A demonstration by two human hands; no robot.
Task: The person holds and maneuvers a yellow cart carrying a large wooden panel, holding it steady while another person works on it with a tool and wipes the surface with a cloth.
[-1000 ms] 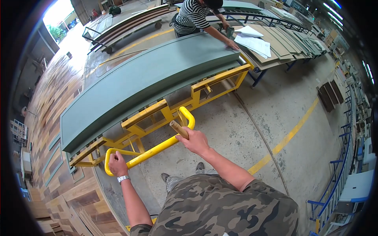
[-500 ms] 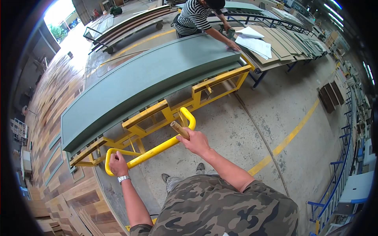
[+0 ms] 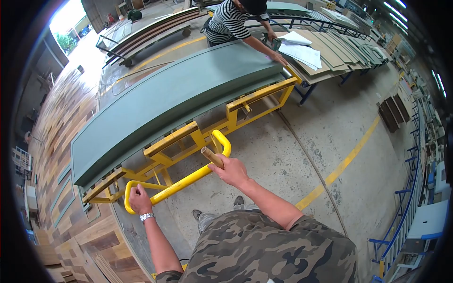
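My left hand [image 3: 140,200] is closed around the left corner of a yellow tubular handle [image 3: 181,183], a watch on that wrist. Held in my right hand [image 3: 232,171] is a short brown wooden-looking stick [image 3: 211,156], its round end pointing up and left. This hand lies against the right part of the handle. Beyond the handle stands a yellow frame [image 3: 170,142] with dark strips along its top. A long grey-green panel with raised edges [image 3: 174,94] rests on the frame, slanting from near left to far right.
Across the panel a person in a striped shirt [image 3: 227,24] leans over, one hand at its far right end. White papers [image 3: 300,51] lie on stacked boards [image 3: 337,54] behind. A blue roller rack [image 3: 406,207] runs along the right. Wood-patterned flooring [image 3: 71,137] covers the left.
The view shifts slightly, and the scene sits a little further left. My hands keep their hold. The person across the panel leans a bit lower, with the hand still at the panel's end.
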